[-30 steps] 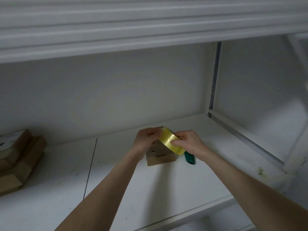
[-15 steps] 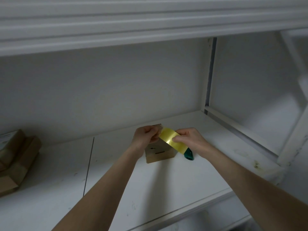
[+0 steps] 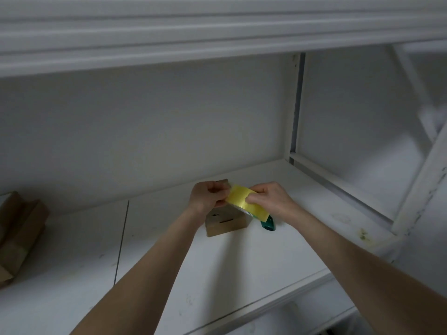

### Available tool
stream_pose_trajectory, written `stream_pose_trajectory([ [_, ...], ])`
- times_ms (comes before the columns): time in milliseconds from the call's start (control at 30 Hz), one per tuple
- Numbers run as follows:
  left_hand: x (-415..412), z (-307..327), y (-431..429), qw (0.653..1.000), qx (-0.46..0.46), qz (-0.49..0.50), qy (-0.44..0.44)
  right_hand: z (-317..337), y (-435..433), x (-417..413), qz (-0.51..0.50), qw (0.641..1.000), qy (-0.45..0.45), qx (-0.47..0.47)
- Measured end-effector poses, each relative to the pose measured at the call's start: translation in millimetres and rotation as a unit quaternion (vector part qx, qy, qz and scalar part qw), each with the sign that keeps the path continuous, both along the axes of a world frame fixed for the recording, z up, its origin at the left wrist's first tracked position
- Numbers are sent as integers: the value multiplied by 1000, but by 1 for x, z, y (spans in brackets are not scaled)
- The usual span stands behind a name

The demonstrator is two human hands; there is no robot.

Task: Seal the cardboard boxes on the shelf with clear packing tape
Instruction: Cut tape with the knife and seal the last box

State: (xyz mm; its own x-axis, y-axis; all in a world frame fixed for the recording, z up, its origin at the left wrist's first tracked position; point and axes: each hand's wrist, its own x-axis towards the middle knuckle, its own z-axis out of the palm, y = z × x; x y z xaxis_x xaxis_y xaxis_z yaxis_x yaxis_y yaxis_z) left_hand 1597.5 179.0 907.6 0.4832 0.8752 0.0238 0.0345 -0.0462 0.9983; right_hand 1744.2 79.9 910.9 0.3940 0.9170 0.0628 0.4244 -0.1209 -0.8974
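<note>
Both hands meet above the small cardboard box (image 3: 225, 222), which sits toward the far middle of the shelf (image 3: 242, 274), partly hidden beneath them. The right hand (image 3: 268, 200) has its fingers curled round the roll of tape (image 3: 242, 201), which looks yellowish in this light. The left hand (image 3: 209, 198) pinches at the roll's left edge, apparently at the loose end, though the end itself is too small to make out. The likely trouble is the tape. A free end that folds back on itself or sticks to the fingers would waste a length and leave a wrinkled seal, and a strip drawn off at a slant would miss the box's seam. The box looks light and nothing holds it down, so a sideways pull while pressing tape on could slide or tip it. A green tool (image 3: 269, 224) lies just right of the box, under the right hand; whether it is a cutter I cannot tell, but a dropped wrist could knock it. The shelf is a white board, scuffed and spotted, with a dark seam (image 3: 122, 240) left of the box. A stack of brown boxes (image 3: 24, 228) rests at the left edge. Behind is a plain pale wall, above is another white shelf (image 3: 193, 32), and an upright post (image 3: 298, 105) stands at the right.
</note>
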Motion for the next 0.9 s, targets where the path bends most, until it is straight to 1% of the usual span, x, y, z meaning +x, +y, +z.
stream_pose_trajectory([
  [133, 1, 0, -1, 999, -30, -1, -20, 1, 4, 2, -9, 999, -44, 5],
  [233, 1, -3, -1, 998, -39, 5, -43, 0, 5, 3, -15, 999, -25, 13],
  [300, -1, -2, 0, 999, -16, 10, -34, -2, 6, 4, -21, 1000, 16, 12],
  [400, -3, 3, 1, 998, 58, 10, 29, -4, 4, 8, -20, 998, 62, 20],
  [433, -4, 5, 2, 997, 66, 22, 37, -4, 3, 10, -20, 997, 69, 20],
  [500, -9, 6, 8, 997, 41, 63, 30, -4, 1, 13, -19, 996, 83, 21],
  [533, -11, 6, 10, 997, 22, 69, 27, -4, -1, 14, -18, 996, 86, 23],
  [700, -1, -2, 0, 998, -21, -10, 59, -6, -4, 17, -7, 995, 94, 31],
  [767, 7, -6, -5, 998, -25, -36, 48, -7, -2, 16, -3, 996, 89, 33],
  [900, 13, -11, -2, 1000, -1, 11, 11, -9, -3, 17, 5, 996, 81, 28],
])
